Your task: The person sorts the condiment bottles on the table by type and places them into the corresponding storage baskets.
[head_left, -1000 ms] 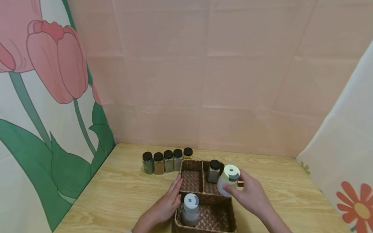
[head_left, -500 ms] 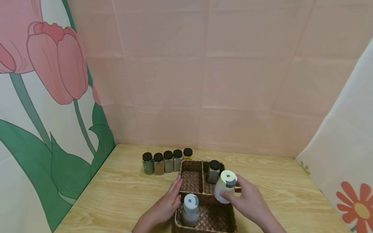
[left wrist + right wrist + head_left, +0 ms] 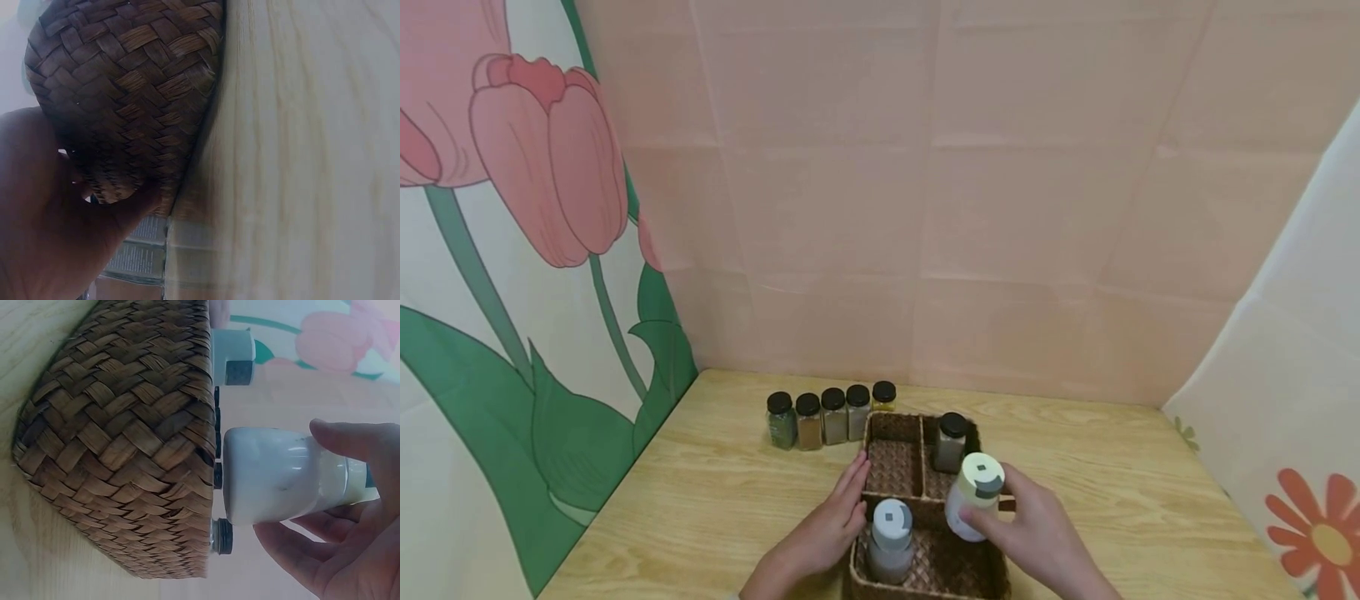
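Observation:
My right hand (image 3: 1037, 521) grips a white shaker bottle with a pale yellow cap (image 3: 976, 498) above the front compartment of a brown woven basket (image 3: 928, 593). In the right wrist view, that bottle (image 3: 269, 475) is held just over the basket's rim, its base apart from it. My left hand (image 3: 820, 529) rests against the basket's left wall, fingers fairly straight; the left wrist view shows its thumb along the weave (image 3: 137, 94). A second shaker bottle with a white cap (image 3: 891, 542) stands at the left of the front compartment. A black-capped spice jar (image 3: 951, 442) stands in the back right compartment.
Several black-capped spice jars (image 3: 808, 422) stand in a row on the wooden table (image 3: 700, 492), behind and left of the basket. A pink cloth backdrop (image 3: 917, 208) rises behind the table, with flower-printed cloth (image 3: 550, 167) at the sides.
My right hand has carried the yellow-capped bottle left and toward me, from over the back right compartment to over the front one. The left hand and the basket stay put.

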Motion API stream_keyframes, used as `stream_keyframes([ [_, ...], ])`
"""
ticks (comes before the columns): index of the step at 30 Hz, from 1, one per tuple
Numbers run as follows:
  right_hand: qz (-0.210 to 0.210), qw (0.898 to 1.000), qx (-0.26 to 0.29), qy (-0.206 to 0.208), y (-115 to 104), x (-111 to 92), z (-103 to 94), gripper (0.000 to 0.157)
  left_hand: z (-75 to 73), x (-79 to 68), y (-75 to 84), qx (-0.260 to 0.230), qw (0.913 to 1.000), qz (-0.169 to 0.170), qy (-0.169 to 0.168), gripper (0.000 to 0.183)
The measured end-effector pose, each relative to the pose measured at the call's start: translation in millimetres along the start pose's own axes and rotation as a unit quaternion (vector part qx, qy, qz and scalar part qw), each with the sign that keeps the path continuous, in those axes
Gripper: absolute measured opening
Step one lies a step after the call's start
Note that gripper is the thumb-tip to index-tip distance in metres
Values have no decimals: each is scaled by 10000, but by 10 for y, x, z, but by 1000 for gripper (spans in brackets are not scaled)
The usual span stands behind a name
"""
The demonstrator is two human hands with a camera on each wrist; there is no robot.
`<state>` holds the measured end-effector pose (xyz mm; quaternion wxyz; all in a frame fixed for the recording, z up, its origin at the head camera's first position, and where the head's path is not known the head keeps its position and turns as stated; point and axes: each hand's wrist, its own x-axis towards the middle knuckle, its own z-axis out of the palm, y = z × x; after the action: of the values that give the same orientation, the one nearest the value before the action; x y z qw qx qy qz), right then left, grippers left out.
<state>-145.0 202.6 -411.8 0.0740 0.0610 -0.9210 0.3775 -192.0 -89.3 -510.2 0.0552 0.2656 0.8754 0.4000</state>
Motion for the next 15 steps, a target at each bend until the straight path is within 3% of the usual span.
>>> stream_keyframes([
  [15, 359, 9982, 285, -378, -22, -30, 71, 56, 10, 3, -6, 26, 10000, 7, 38, 60],
])
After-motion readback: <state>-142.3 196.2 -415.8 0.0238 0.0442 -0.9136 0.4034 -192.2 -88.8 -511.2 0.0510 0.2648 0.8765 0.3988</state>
